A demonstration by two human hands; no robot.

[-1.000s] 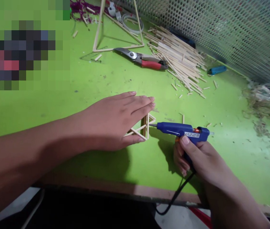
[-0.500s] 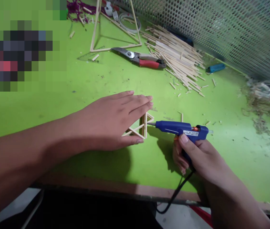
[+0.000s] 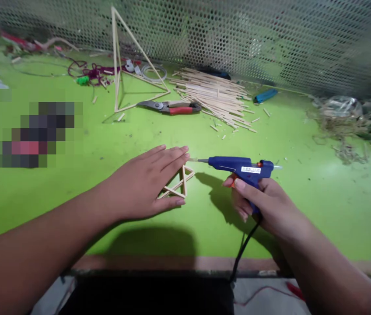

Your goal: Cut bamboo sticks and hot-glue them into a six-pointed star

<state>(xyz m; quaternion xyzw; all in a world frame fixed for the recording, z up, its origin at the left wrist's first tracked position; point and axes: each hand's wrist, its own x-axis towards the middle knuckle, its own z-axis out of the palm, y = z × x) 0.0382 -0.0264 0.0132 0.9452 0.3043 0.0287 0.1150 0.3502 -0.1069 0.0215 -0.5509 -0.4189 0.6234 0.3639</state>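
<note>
A small frame of thin sticks (image 3: 184,183) is sitting on the green table (image 3: 320,210), near the middle of my view. I am resting the left hand (image 3: 148,181) over it, palm down, with the fingers stretching out straight on the far side and the thumb lying along the near side. That hand is hiding a big part of the frame, and the pointy right end is peeking out. I am gripping a blue glue gun (image 3: 229,163) in the right hand (image 3: 272,208), with fingers wrapping around the handle and one finger sitting by the orange trigger (image 3: 233,182). The gun's thin tip is pointing left, just beside the left fingertips, but I am not able to tell if it is touching anything. A black cord (image 3: 243,249) is hanging from the handle past the table's edge. Farther back, a heap of sticks (image 3: 218,94) is lying in a mess, and cutters (image 3: 180,110) with a red grip are lying next to it. A tall stick triangle (image 3: 114,61) is standing near the tip of the cutters. Purple string (image 3: 93,72) is curling to its left. A blue tool (image 3: 266,96) is lying right of the heap, and dry, tangled stuff (image 3: 339,122) is sitting farther right. A wall full of little holes (image 3: 238,39) is standing behind everything.
</note>
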